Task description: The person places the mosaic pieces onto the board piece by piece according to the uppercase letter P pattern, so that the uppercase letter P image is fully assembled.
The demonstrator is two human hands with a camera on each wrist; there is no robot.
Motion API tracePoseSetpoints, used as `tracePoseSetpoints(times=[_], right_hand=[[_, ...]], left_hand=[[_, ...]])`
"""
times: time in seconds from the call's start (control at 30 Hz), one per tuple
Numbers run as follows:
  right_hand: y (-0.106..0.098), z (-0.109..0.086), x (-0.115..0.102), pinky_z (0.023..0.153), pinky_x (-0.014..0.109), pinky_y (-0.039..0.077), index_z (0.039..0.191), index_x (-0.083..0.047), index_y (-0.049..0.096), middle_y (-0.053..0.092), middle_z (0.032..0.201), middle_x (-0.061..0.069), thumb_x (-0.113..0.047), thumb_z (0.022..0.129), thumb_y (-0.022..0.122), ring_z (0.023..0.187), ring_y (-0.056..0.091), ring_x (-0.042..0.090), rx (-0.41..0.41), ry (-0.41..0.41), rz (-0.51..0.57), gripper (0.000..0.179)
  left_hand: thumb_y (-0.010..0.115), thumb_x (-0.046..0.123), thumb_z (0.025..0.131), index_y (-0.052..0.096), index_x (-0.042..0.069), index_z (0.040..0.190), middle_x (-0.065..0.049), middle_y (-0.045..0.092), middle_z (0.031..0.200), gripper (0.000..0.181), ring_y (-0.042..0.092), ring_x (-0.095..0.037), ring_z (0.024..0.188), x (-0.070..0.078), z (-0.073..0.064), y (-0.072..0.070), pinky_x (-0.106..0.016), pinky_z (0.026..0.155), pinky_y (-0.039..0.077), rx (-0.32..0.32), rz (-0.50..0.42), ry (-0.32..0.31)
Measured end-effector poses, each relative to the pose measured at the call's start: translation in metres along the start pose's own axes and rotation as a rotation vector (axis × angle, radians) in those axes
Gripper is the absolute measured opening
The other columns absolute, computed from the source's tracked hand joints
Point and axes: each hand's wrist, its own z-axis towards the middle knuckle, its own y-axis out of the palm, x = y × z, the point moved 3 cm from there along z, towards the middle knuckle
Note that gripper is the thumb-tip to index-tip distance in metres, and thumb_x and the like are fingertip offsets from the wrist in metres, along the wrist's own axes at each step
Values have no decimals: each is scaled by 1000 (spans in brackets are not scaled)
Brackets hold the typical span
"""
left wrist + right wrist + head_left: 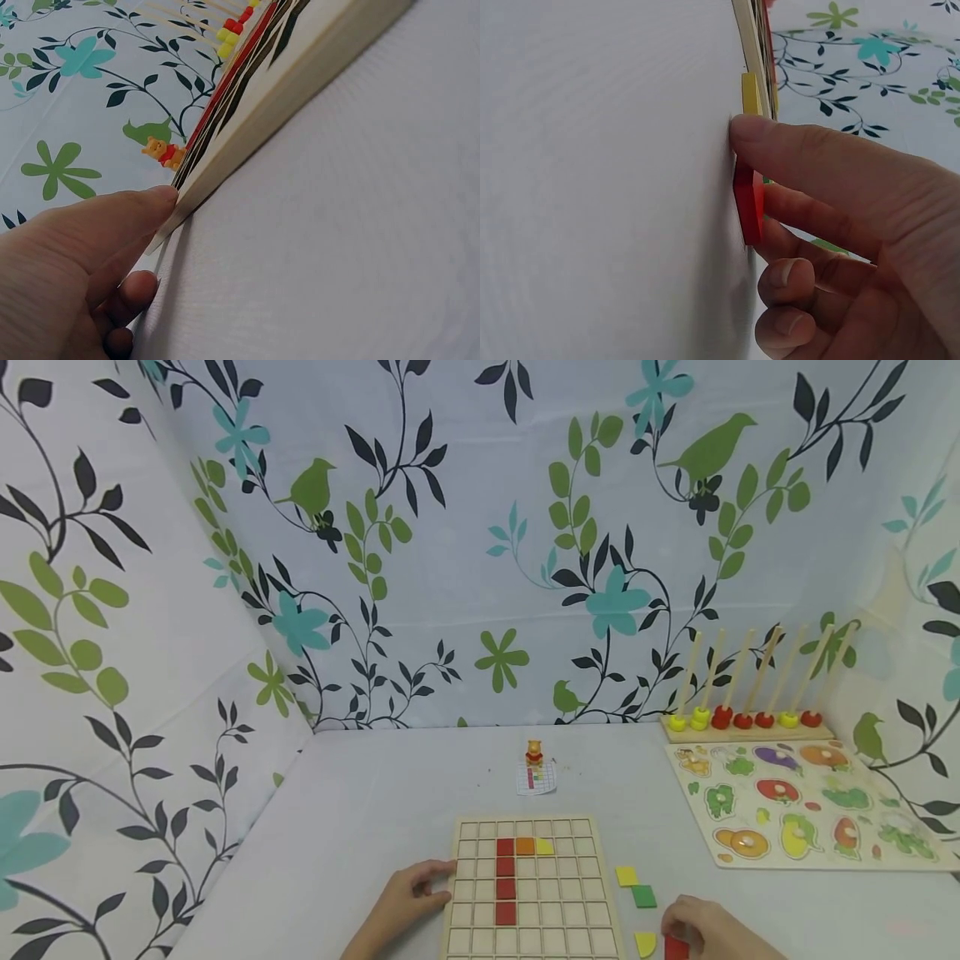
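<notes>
Down at the bottom centre of the frame, a wooden grid board [558,912] is lying on the white table [360,810], and the left hand [408,895] is touching its left edge, grip loose, with one digit stretching out along the rim in the left wrist view. Over at lower right, the right hand [712,928] is pinching a red tile [676,948], its grip closed on the piece low against the table! Just beside that, a rounded yellow tile [645,944] is lying to the left, while a green square [643,896] and a yellow square [626,877] are sitting a little higher. On the board, four red squares [506,866] are running down in a column, with an orange square [525,846] and another yellow square [544,846] lining up rightward from the top one. Higher at centre, a bear figurine [534,753] is standing at a patterned card [536,781]; at right, a vegetable puzzle [813,810] is lying below a bead rack [750,732].
</notes>
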Motion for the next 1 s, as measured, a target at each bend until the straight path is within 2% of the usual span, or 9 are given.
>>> tracePoseSetpoints(times=[0.1, 0.3, 0.4, 0.6, 0.73, 0.87, 1.0], right_hand=[[0, 0, -1, 61, 36, 42, 95, -4, 58, 53, 80, 2, -32, 73, 73, 70, 47, 22, 3, 46, 19, 38], [1, 0, -2, 58, 35, 40, 95, -4, 59, 51, 74, 3, -33, 72, 74, 67, 47, 21, 24, 110, 7, 40], [0, 1, -5, 56, 32, 39, 95, -6, 59, 50, 73, 2, -31, 72, 73, 65, 46, 19, 40, 93, -18, 37], [-9, 4, -19, 49, 23, 36, 91, -11, 61, 47, 71, -8, -20, 76, 70, 58, 42, 6, 74, -149, -151, 19], [-14, 8, -29, 50, 22, 36, 92, -11, 61, 46, 74, -11, -21, 76, 70, 59, 42, 5, 111, -215, -196, 21], [-16, 14, -39, 52, 20, 38, 91, -10, 62, 47, 77, -14, -17, 73, 73, 61, 43, 3, 205, -355, -280, 23], [-16, 19, -48, 49, 17, 38, 88, -10, 61, 48, 79, -14, -5, 67, 74, 59, 42, 1, 314, -562, -332, 25]], left_hand=[[70, 24, 76, 63, 10, 108, -1, 62, 108, 36, 45, -6, 63, 0, 0, -1, -22, 57, 39, 2, -6, -8], [71, 24, 76, 63, 11, 108, -1, 62, 109, 36, 45, -7, 63, 0, -1, -1, -22, 57, 38, 0, -17, -25], [70, 24, 76, 63, 11, 108, 0, 62, 108, 36, 45, -7, 63, 0, 0, -1, -22, 57, 39, -4, -15, -25], [70, 25, 77, 63, 10, 108, 2, 63, 101, 35, 44, -6, 62, 1, 0, -1, -22, 56, 38, -13, -8, -31], [70, 25, 77, 63, 10, 108, 2, 63, 102, 35, 44, -6, 63, 0, 0, -1, -23, 57, 39, -15, -6, -39], [70, 25, 77, 63, 11, 108, 1, 62, 105, 35, 44, -6, 63, 0, 0, 0, -23, 57, 39, -15, -11, -46], [70, 24, 76, 63, 11, 108, 0, 62, 107, 35, 45, -7, 64, -1, 0, 0, -23, 58, 39, -10, -23, -48]])
